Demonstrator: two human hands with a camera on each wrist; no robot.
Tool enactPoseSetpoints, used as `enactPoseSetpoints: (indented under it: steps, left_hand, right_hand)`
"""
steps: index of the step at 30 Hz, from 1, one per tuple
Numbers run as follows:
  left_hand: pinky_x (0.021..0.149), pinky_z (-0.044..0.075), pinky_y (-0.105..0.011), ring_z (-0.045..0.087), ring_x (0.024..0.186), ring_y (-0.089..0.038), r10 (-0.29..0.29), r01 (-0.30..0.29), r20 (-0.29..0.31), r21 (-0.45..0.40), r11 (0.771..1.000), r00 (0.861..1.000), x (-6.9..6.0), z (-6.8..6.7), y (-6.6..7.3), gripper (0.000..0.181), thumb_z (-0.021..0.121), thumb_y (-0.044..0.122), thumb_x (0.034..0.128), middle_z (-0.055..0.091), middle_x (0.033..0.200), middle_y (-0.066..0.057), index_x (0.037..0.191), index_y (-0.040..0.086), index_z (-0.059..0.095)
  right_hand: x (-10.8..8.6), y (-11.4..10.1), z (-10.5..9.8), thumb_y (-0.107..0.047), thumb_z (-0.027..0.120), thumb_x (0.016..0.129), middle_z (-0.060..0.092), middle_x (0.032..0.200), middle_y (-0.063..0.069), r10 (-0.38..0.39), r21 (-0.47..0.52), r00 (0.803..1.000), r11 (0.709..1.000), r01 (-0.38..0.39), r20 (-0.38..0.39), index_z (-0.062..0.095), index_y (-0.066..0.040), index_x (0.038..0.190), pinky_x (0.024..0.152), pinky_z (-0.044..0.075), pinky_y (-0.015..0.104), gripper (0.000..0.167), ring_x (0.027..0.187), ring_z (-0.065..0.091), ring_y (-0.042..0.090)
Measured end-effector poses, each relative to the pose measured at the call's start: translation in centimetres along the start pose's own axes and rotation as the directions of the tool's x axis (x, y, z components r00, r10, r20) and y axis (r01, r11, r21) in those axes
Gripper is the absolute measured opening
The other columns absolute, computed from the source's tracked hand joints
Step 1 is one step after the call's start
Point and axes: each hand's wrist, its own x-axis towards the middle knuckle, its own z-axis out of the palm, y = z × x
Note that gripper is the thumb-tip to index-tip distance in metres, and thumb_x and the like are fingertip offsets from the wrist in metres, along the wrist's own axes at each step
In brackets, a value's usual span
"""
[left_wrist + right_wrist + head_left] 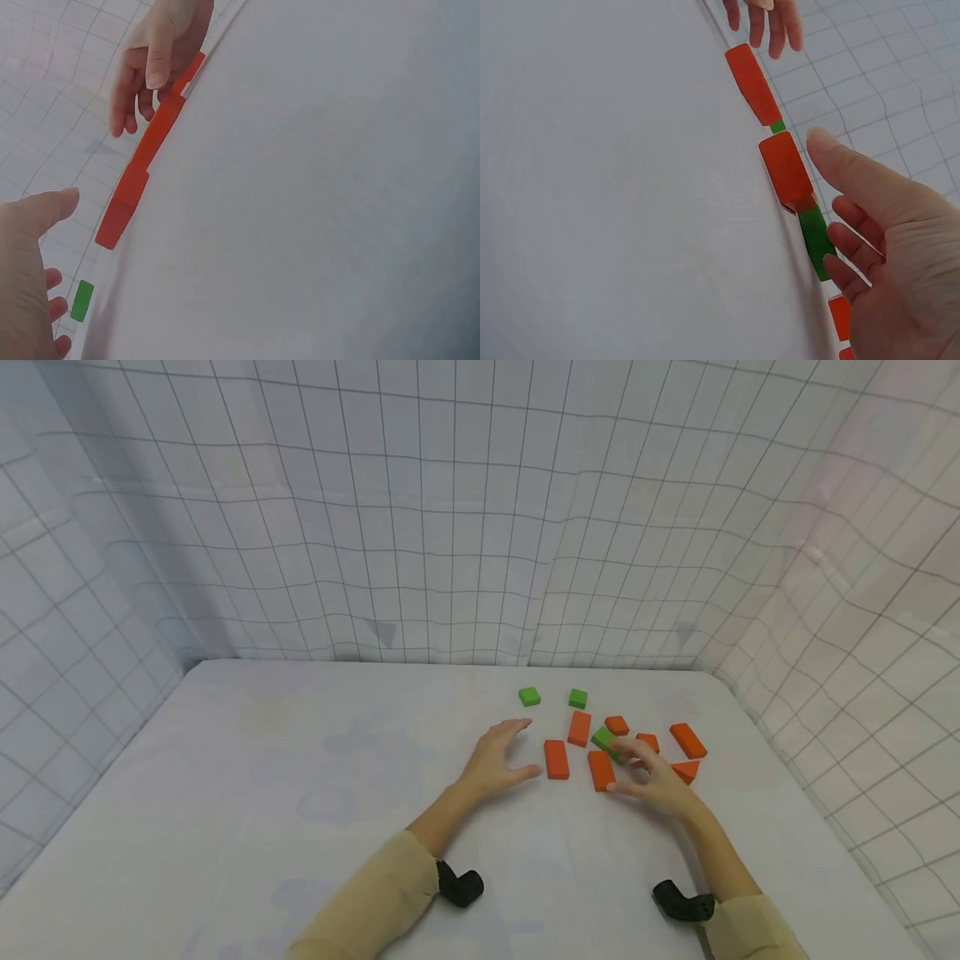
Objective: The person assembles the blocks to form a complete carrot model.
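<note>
The left hand [491,764] is held wide and empty, beside a red rectangular block [557,760]. Further right, at a second red block [601,771] and a green oblong block [603,738], the right hand [656,782] is held loosely curved, nothing gripped; contact cannot be confirmed. Reaching seems under way; closer fingers are apparently called for.

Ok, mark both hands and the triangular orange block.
Left hand [489,767], head view, back of the hand.
Right hand [660,783], head view, back of the hand.
Triangular orange block [686,769], head view, top face.
</note>
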Motion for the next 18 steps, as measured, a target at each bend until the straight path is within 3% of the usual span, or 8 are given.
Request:
enactPoseSetpoints:
  steps: [6, 12, 18]
  left_hand:
    - [0.101, 0.03, -0.045, 0.041, 0.124, -0.024, 0.011, -0.016, 0.066, 0.087, 0.996, 0.998, 0.7, 0.9, 0.2, 0.071, 0.066, 0.043, 0.0773, 0.048, 0.133, -0.007, 0.135, 0.01, 0.043]
    - [0.102, 0.028, -0.045, 0.039, 0.125, -0.023, -0.01, -0.015, 0.13, 0.189, 0.982, 0.991, 1.2, 1.5, 0.3, 0.07, 0.065, 0.048, 0.0767, 0.046, 0.135, -0.004, 0.135, 0.015, 0.044]
    - [0.101, 0.026, -0.044, 0.038, 0.123, -0.02, -0.022, -0.029, 0.172, 0.287, 0.957, 0.985, 1.6, 1.9, 0.2, 0.073, 0.062, 0.056, 0.0757, 0.046, 0.134, 0.0, 0.135, 0.018, 0.044]
  right_hand:
    - [0.1, 1.2, 0.4, -0.009, 0.076, 0.073, 0.048, 0.123, 0.016, -0.031, -0.072, 1.0, 0.997, 0.031, 0.004, 0.047, 0.001, 0.127, 0.086, 0.039, 0.027, 0.062, 0.102, 0.044, 0.024]
    - [0.2, 1.3, 0.6, -0.017, 0.077, 0.074, 0.046, 0.122, 0.013, -0.007, -0.099, 1.0, 0.995, 0.009, 0.022, 0.049, -0.002, 0.127, 0.084, 0.039, 0.033, 0.062, 0.101, 0.041, 0.022]
    - [0.3, 1.2, 0.6, -0.017, 0.077, 0.074, 0.045, 0.12, 0.012, -0.003, -0.128, 0.999, 0.992, 0.008, 0.034, 0.05, -0.002, 0.127, 0.084, 0.039, 0.034, 0.061, 0.102, 0.041, 0.023]
